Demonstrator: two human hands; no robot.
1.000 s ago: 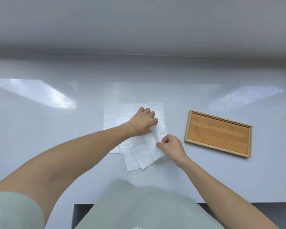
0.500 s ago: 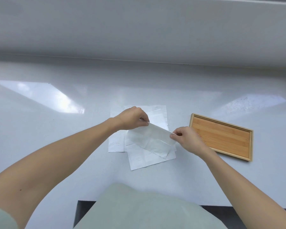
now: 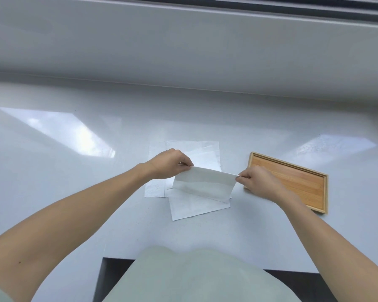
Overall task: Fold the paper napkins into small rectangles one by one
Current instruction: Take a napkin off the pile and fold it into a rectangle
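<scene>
We pinch the two upper corners of a white, half-folded paper napkin (image 3: 202,184): the left hand (image 3: 169,163) closes thumb and fingertips on its left corner, the right hand (image 3: 256,179) on its right corner. The napkin hangs between the hands, raised over the white glossy counter (image 3: 74,192), above the loose napkins.

Risks, as we judge them:
- Thin paper pulled taut between two pinches may tear at a corner.
- Uneven corners would give a skewed crease.
- The hanging lower edge may drag the flat sheets out of place.

Count, largest first:
- One counter.
- One rectangular bamboo tray (image 3: 292,182), right of the napkins, holding nothing.
- Flat white napkins (image 3: 192,208) beneath: at least three overlapping sheets; the exact number we cannot tell.
- One held napkin.
</scene>
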